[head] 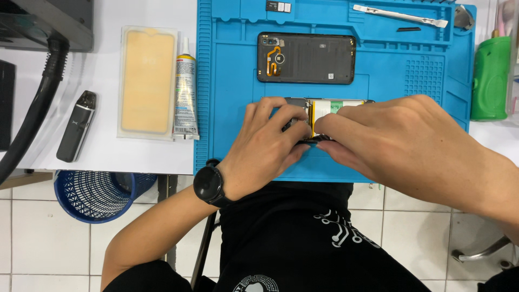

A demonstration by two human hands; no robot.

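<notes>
While both hands crowd over the opened phone (324, 111) near the front edge of the blue mat (389, 81), most of it is hidden beneath them; only a strip of its pale battery and dark frame shows between the fingers; the left hand (265, 146), with a black watch (208, 184) on its wrist, has its fingers curled down onto the phone's left part, its grip closed around that end as far as I can see; the right hand (400, 140) reaches across from the right, thumb and forefinger pinched together on the phone's lower edge near the middle, touching the left hand's fingertips; just beyond the phone on the mat lies a dark back cover (306, 58), inner side up with an orange cable at its left end; a metal pry tool (400, 15) rests in the mat's top tray; to the left, on the white surface (108, 154), lie a glue tube (185, 97), a screen protector in a clear sleeve (147, 81) and a small dark grey device (77, 125); a green bottle (491, 78) stands at the right; a blue basket (97, 194) sits on the tiled floor below.
</notes>
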